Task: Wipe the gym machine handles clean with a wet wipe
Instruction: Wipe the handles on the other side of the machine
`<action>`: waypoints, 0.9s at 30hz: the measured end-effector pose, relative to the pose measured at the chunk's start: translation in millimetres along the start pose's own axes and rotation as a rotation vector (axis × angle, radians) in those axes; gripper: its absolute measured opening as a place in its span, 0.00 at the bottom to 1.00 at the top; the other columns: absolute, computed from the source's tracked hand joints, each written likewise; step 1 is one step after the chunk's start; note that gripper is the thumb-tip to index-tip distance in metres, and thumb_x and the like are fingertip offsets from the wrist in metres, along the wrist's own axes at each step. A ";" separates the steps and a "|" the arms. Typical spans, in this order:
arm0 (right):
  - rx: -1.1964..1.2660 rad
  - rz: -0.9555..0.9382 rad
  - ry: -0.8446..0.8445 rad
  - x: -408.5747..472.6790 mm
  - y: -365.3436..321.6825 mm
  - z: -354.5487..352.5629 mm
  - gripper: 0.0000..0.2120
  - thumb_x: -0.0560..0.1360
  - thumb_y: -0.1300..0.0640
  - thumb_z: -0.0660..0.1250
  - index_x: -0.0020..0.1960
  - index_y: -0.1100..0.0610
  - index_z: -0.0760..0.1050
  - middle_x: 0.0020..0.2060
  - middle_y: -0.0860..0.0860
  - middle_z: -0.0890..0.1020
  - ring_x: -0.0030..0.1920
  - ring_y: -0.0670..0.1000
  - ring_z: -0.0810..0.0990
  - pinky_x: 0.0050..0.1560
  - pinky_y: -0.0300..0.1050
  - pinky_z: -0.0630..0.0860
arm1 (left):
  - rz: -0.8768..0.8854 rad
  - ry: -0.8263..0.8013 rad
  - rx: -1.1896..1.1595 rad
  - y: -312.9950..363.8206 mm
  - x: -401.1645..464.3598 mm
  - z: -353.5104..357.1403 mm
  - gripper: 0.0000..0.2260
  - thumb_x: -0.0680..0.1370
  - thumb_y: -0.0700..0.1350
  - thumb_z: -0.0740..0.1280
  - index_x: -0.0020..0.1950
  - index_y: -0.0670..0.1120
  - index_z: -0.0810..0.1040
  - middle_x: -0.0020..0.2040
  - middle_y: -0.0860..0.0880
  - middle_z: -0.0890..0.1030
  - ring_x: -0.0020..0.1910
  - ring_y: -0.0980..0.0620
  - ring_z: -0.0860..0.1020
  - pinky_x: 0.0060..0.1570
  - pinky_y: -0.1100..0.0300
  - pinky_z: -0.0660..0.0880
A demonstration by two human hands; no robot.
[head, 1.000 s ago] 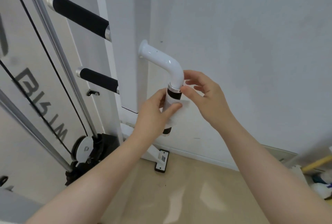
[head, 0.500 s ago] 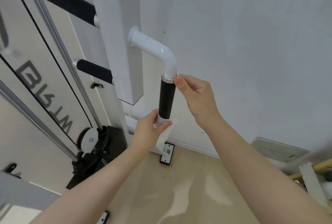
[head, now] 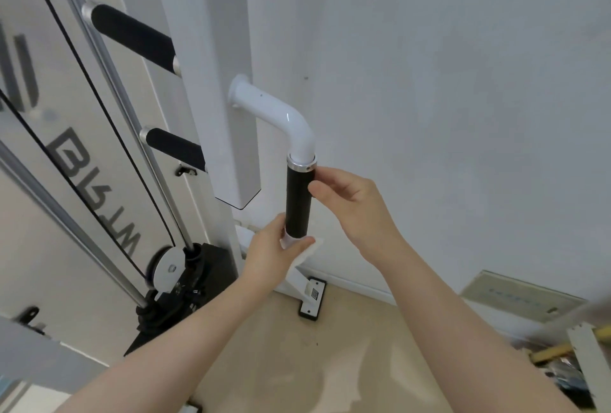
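A black grip (head: 298, 201) hangs straight down from a bent white tube (head: 274, 114) fixed to the machine's white post. My left hand (head: 271, 250) is wrapped around the grip's bottom end, holding a white wet wipe (head: 310, 247) against it; part of the wipe sticks out to the right. My right hand (head: 350, 204) rests beside the upper part of the grip, thumb tip touching its right side, fingers curled and holding nothing. Two more black handles, an upper handle (head: 132, 35) and a lower handle (head: 175, 148), jut out from the frame at the left.
Steel guide rods (head: 109, 88) and black cables run diagonally at the left, down to a pulley (head: 168, 268) on a black base. A white foot bracket (head: 310, 297) sits on the beige floor by the wall. Clutter lies at the lower right corner (head: 562, 359).
My left hand slid the wipe from the top of the black grip down to its bottom end. My right hand let go of the wipe and now rests by the upper grip.
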State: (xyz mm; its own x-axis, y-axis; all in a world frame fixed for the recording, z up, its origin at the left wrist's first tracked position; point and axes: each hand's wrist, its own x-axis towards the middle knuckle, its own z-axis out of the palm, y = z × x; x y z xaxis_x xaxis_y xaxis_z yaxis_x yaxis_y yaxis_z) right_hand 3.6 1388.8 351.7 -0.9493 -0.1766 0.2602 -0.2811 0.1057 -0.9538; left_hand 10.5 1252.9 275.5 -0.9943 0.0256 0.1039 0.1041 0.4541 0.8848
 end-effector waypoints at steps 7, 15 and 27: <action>0.074 0.206 -0.026 -18.1 38.2 -1.9 0.12 0.78 0.59 0.60 0.61 0.49 0.72 0.55 0.46 0.79 0.52 0.35 0.77 0.55 0.29 0.70 | 0.142 0.088 -0.085 41.4 1.4 -18.8 0.10 0.72 0.47 0.71 0.46 0.60 0.72 0.39 0.56 0.79 0.41 0.58 0.77 0.44 0.61 0.74; 0.012 0.124 0.020 -13.1 36.1 15.4 0.10 0.72 0.60 0.68 0.54 0.53 0.77 0.49 0.52 0.83 0.53 0.51 0.80 0.59 0.52 0.74 | 0.205 0.177 -0.177 80.9 8.9 -36.1 0.09 0.71 0.45 0.72 0.49 0.50 0.75 0.38 0.58 0.79 0.37 0.60 0.75 0.39 0.70 0.70; 0.005 0.166 0.095 -15.4 28.8 8.5 0.15 0.74 0.65 0.66 0.57 0.53 0.74 0.53 0.47 0.79 0.46 0.40 0.77 0.50 0.35 0.72 | 0.179 -0.171 -0.266 48.6 -0.5 -62.6 0.14 0.77 0.43 0.64 0.63 0.49 0.74 0.55 0.53 0.81 0.55 0.58 0.78 0.55 0.64 0.73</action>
State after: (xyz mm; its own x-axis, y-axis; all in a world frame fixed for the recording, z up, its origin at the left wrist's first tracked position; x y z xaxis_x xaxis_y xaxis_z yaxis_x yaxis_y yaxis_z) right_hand 11.3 1386.3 319.0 -0.9916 -0.0635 0.1123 -0.1194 0.1208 -0.9855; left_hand 17.5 1219.2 346.8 -0.9470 0.2427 0.2105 0.2575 0.1817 0.9490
